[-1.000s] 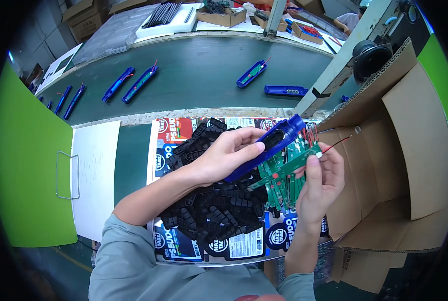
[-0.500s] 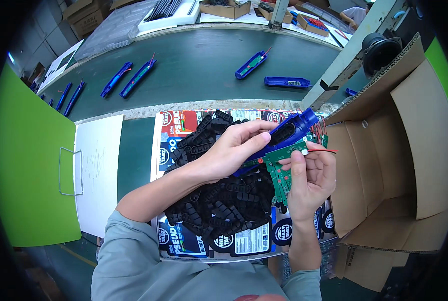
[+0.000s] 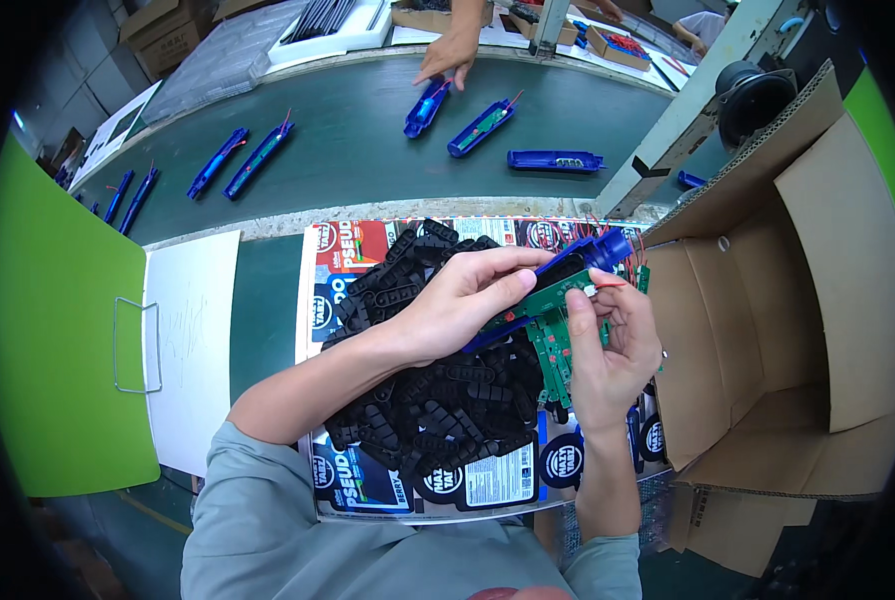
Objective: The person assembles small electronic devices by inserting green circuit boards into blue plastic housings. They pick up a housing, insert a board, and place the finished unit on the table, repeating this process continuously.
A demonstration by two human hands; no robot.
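My left hand (image 3: 472, 302) is closed round a blue plastic half-shell housing (image 3: 607, 248), which lies tilted with its far end up to the right. A dark part shows in its hollow. My right hand (image 3: 615, 345) pinches a green circuit board (image 3: 557, 294) with a white connector and a red wire, held against the shell's open side. Whether the board sits inside cannot be made out. Below the hands lie several loose green circuit boards (image 3: 552, 355). A heap of small black plastic parts (image 3: 447, 400) spreads under my left forearm.
A green conveyor belt (image 3: 347, 130) crosses beyond the bench, carrying several blue housings (image 3: 259, 160). Another person's hand (image 3: 452, 52) touches a blue housing (image 3: 426, 108) there. An open cardboard box (image 3: 737, 330) stands right, by a metal post (image 3: 667, 140). A green panel (image 3: 67, 330) stands left.
My right hand has brought the circuit board left, closer to the shell. Another person's hand has come in over the belt, at a newly appeared housing. The belt's housings have shifted left.
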